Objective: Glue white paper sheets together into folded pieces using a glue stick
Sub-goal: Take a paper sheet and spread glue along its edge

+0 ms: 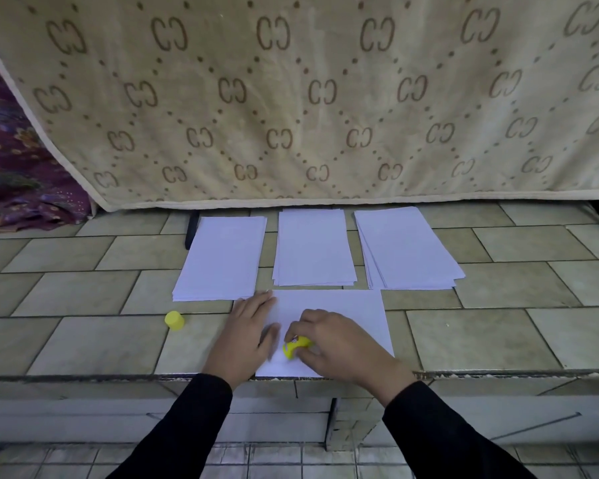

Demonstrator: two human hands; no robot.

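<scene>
Nearest my view, the right hand [329,344] pinches the glue stick [296,346] upon the front sheet [353,316], whose left edge the left hand [246,337] presses with straight fingers [261,300]; I see three paper stacks [313,247] beyond it, the cap [174,320] to its left.

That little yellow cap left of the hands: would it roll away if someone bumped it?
The cap is a short round tube that seems to stand on end, so a nudge would probably slide it over the smooth tiles. Tipped over, it could roll. It looks like thin plastic, likely very light.
</scene>
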